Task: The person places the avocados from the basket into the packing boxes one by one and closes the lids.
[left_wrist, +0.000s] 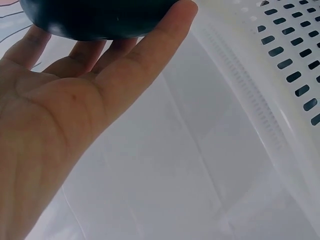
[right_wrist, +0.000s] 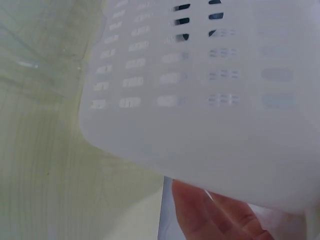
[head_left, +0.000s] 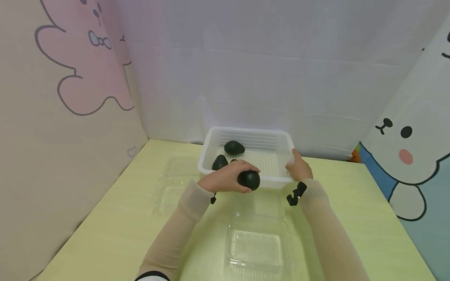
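A dark avocado (head_left: 249, 180) is gripped in my left hand (head_left: 226, 177), raised over the front edge of a white perforated plastic basket (head_left: 268, 163). In the left wrist view, my thumb and fingers curl round the underside of the avocado (left_wrist: 100, 20). My right hand (head_left: 300, 167) holds the basket by its right end; in the right wrist view its fingers (right_wrist: 215, 212) lie against the basket's edge. Inside the basket are an avocado (head_left: 234, 148) at the back left and another avocado (head_left: 220, 162) in front of it. A further dark piece is mostly hidden behind my left hand.
An opened clear plastic clamshell box (head_left: 258, 246) lies on the pale yellow table (head_left: 119, 234) in front of the basket. Another clear box (head_left: 172, 191) lies to the left, partly behind my left forearm. A white curtain (head_left: 246, 78) hangs behind the basket.
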`<state>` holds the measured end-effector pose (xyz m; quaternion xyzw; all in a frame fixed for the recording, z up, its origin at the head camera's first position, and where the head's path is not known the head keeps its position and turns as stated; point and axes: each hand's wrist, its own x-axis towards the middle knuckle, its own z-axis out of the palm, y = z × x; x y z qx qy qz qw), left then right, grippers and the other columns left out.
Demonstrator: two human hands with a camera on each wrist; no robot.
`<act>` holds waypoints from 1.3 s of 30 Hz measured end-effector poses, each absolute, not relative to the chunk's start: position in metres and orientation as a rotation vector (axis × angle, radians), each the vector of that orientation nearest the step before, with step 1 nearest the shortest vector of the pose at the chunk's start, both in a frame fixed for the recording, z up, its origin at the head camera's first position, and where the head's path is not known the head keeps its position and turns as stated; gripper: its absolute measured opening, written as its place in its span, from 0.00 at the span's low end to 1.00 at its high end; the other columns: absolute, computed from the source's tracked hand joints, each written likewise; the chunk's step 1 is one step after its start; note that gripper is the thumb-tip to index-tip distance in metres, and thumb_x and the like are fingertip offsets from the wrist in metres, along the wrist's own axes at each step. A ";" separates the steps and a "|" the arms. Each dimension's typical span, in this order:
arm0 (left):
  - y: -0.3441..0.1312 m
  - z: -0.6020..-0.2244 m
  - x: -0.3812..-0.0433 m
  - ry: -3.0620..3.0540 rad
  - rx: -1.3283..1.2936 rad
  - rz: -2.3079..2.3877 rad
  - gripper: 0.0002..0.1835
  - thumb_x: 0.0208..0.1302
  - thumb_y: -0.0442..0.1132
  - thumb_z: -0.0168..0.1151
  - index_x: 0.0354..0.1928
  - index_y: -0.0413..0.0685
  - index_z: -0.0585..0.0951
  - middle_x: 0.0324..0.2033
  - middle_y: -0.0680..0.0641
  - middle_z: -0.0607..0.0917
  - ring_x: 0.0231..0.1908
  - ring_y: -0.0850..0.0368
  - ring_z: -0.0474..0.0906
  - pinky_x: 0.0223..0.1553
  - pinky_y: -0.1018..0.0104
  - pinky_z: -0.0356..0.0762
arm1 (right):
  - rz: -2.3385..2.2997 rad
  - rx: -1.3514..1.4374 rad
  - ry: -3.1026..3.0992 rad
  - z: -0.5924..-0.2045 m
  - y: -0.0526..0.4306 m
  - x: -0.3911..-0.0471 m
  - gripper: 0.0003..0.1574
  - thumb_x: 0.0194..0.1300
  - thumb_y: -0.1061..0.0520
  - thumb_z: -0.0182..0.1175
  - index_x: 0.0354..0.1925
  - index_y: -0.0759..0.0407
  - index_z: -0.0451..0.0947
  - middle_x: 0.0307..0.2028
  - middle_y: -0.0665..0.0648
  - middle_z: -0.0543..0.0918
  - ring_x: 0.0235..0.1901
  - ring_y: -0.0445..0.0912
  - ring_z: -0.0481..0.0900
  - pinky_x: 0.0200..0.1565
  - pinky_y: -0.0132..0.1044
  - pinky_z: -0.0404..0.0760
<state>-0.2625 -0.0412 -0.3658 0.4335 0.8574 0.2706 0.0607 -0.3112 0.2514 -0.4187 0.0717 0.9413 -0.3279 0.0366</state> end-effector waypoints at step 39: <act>-0.047 -0.369 -0.233 2.562 1.362 0.839 0.31 0.56 0.44 0.72 0.62 0.53 0.75 0.58 0.55 0.76 0.59 0.59 0.68 0.59 0.67 0.67 | -1.017 0.240 2.875 -0.418 0.251 -0.312 0.46 0.70 0.57 0.47 0.77 0.57 0.35 0.67 0.75 0.60 0.51 0.64 0.71 0.52 0.57 0.71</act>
